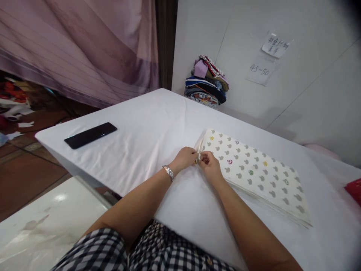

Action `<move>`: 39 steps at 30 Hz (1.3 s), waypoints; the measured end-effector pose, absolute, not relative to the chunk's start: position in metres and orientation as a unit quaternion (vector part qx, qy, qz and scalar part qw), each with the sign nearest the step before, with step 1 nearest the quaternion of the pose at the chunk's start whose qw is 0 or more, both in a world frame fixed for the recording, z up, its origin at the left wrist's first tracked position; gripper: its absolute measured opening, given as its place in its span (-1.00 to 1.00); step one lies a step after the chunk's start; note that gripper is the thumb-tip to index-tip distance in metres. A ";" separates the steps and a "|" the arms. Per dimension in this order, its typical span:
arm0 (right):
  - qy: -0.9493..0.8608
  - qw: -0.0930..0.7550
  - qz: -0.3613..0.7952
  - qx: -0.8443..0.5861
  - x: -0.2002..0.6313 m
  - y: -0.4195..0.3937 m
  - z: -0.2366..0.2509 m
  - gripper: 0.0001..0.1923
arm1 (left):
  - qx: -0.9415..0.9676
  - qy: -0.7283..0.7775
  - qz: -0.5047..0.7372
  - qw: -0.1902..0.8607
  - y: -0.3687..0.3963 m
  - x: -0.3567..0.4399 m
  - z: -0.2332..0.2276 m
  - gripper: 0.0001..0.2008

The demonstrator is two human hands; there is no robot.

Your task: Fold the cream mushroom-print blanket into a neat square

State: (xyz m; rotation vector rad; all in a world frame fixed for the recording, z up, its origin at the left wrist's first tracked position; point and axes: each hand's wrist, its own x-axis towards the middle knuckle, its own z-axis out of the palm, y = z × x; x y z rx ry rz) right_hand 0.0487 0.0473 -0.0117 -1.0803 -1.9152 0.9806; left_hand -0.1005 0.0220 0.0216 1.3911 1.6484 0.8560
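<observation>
White-covered table (135, 130): the cover shows soft wrinkles left of the hands; a pull on it could drag whatever lies on top.
Printed cloth stack (255, 165): it lies flat on the table, right of centre, its left short end at the hands. The layers look loose and slightly fanned along that end, so tugging one could skew the others out of line.
Folded fabric pile (207, 82): it rises at the far edge by the wall, looking uneven; a knock to the table could topple it.
Dark slab (90, 134): it lies near the left edge, well apart from the hands; a wide sweep of the left arm could push it off.
Left hand (185, 158): thumb and fingers pinch the stack's near left corner; how many layers, I cannot tell. Catching too many would crease them.
Right hand (210, 165): fingers curl in, tips seemingly pinching the same edge just beside the left; opposed pulling could stretch the cloth.
Bracelet (168, 172): worn on the left wrist, it could snag a loose edge.
</observation>
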 end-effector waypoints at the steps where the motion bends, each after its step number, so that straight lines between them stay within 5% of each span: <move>1: -0.743 0.360 0.380 -0.418 0.049 0.047 -0.012 -0.78 | 0.550 0.650 0.336 0.402 0.022 -0.101 0.021 -0.82; 8: -0.734 0.375 0.378 -0.422 0.047 0.046 -0.014 -0.79 | 0.561 0.679 0.304 0.362 0.023 -0.100 0.023 -0.92; 14: -0.719 0.423 0.331 -0.441 0.044 0.038 -0.007 -0.88 | 0.549 0.679 0.326 0.361 0.022 -0.100 0.022 -0.60; 39: -0.685 0.416 0.423 -0.424 0.046 0.043 -0.010 -0.81 | 0.497 0.653 0.358 0.446 0.017 -0.100 0.032 -0.52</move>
